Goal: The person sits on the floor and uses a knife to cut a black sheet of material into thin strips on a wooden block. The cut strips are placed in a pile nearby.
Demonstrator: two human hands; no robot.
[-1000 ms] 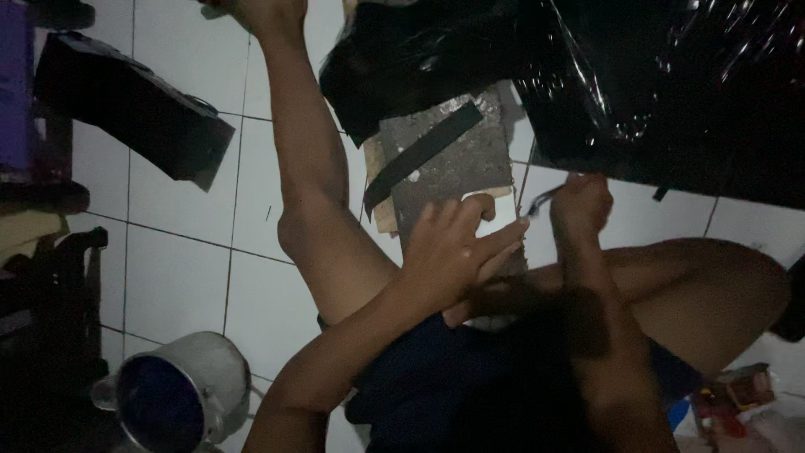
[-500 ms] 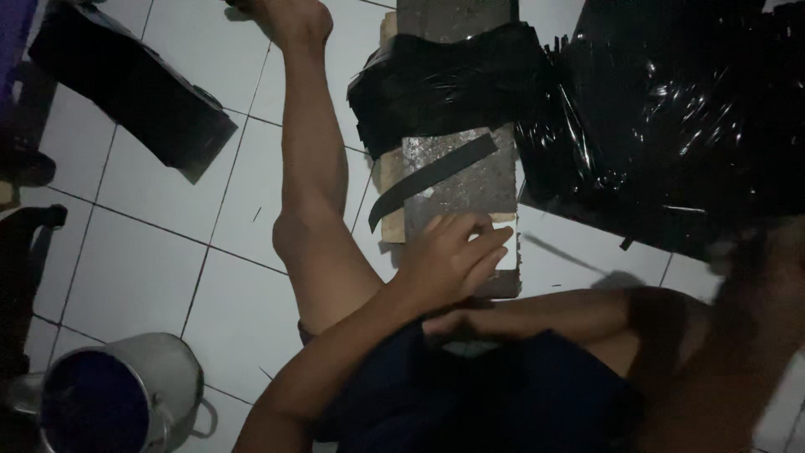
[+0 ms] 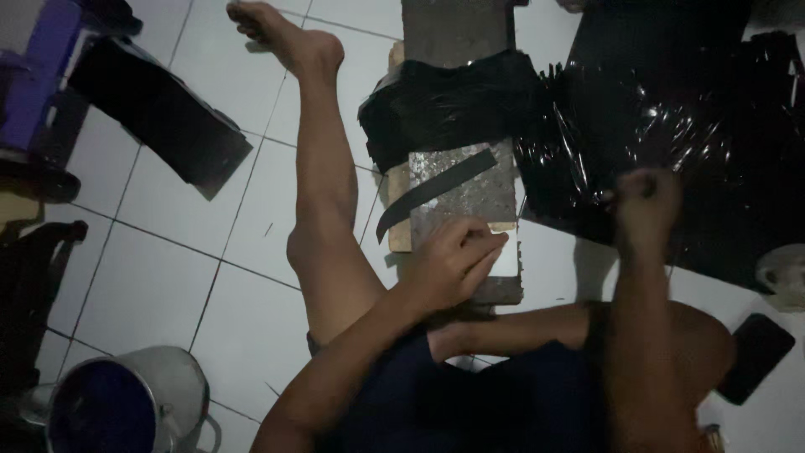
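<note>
I see crinkled black plastic sheeting (image 3: 671, 126) spread over the white tiled floor (image 3: 151, 285) at upper right, crowding the grey stone block (image 3: 470, 189) lying on a wooden board (image 3: 399, 222). A metal pot (image 3: 126, 403) sits well apart at lower left. On the block lies a black strip (image 3: 432, 191) — long axis slanting from lower left to upper right. My left hand (image 3: 453, 264) rests half-open on the block's near end, fingers flat, gripping nothing. My right hand (image 3: 646, 205) is fisted at the sheeting's edge — what it holds, I cannot tell.
</note>
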